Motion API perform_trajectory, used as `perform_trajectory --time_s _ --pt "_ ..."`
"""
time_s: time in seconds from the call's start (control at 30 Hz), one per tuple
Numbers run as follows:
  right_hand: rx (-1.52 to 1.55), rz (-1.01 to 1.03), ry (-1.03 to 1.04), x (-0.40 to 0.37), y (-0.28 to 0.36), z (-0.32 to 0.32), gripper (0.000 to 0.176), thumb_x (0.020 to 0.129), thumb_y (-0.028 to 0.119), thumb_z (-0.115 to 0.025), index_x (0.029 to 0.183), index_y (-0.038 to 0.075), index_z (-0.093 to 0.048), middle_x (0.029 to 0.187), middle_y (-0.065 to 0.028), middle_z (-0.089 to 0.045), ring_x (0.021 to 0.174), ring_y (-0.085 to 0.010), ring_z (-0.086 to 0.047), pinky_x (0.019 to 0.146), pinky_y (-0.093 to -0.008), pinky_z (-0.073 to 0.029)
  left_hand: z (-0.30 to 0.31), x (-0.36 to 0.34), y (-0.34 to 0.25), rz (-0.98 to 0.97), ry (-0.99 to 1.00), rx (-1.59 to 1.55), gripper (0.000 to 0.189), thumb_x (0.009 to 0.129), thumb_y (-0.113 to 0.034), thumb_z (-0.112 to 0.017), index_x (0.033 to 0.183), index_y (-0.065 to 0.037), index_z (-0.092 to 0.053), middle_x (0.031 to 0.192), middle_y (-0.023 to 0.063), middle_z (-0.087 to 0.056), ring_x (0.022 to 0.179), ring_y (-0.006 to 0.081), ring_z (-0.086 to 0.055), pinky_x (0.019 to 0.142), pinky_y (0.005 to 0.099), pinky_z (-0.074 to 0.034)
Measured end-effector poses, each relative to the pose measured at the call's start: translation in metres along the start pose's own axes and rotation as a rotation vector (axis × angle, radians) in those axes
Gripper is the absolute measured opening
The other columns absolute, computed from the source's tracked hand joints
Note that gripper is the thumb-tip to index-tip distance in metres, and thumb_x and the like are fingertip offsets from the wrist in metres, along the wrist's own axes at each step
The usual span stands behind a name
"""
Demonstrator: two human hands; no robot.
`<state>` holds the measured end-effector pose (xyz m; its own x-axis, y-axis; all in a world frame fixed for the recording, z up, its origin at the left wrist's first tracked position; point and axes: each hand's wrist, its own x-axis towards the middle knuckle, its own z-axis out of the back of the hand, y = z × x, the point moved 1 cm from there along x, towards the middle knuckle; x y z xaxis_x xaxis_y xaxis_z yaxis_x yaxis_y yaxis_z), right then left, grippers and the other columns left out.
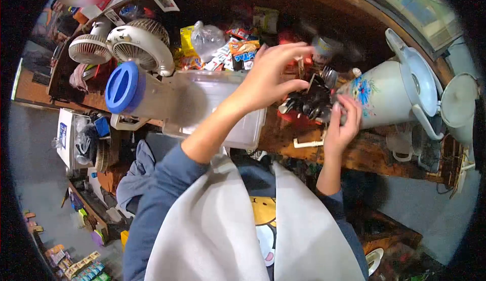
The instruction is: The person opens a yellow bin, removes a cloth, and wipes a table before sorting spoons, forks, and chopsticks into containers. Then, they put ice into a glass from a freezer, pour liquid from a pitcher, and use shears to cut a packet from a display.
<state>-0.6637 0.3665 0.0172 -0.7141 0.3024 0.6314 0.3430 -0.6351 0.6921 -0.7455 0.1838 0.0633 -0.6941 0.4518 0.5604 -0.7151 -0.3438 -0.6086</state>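
My left hand (pixel 276 76) reaches over the bench with its fingers stretched out and the thumb apart, holding nothing. Just beyond its thumb is a dark cluster of shiny black pieces (pixel 319 98), their kind too jumbled to make out. Several metal utensil heads (pixel 329 76) stick up behind this cluster. My right hand (pixel 344 124) is at the cluster's right side, fingers curled toward the thumb. Whatever may be between those fingertips is too small to name. Close to the right hand stands a large white container with a blue flower print (pixel 379 93).
Left of the cluster are a clear plastic box (pixel 212 129) and a jug with a blue lid (pixel 124 88). Behind lie snack packets (pixel 243 50) and a white fan (pixel 139 48). A white pipe-like piece (pixel 309 142) is at the wooden bench's front edge.
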Motion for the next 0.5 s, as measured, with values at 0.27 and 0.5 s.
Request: perform_trajectory --time_s 0.27,0.5 --pt "0.282 -0.066 -0.202 -0.071 -0.034 -0.028 0.043 0.083 0.015 -0.045 0.119 -0.004 -0.034 0.118 -0.0191 -0.037 0.111 -0.0304 -0.037 0.096 -0.0408 -0.027 -0.037 -0.089 -0.003 0.502 -0.285 -0.154 0.043 0.078 -0.011 -0.058 0.117 0.001 -0.043 0.114 0.0142 -0.049 0.108 0.0244 -0.047 0.092 0.0358 -0.036" --pt "0.234 -0.257 0.103 -0.077 -0.052 -0.029 0.064 0.072 0.010 -0.066 0.124 -0.003 -0.032 0.121 -0.0208 -0.040 0.111 -0.0329 -0.041 0.096 -0.0397 -0.030 -0.069 -0.092 -0.001 0.896 0.321 -0.556 0.047 0.090 -0.024 -0.040 0.132 -0.005 -0.026 0.104 0.0106 -0.052 0.094 0.0186 -0.052 0.083 0.0305 -0.041"
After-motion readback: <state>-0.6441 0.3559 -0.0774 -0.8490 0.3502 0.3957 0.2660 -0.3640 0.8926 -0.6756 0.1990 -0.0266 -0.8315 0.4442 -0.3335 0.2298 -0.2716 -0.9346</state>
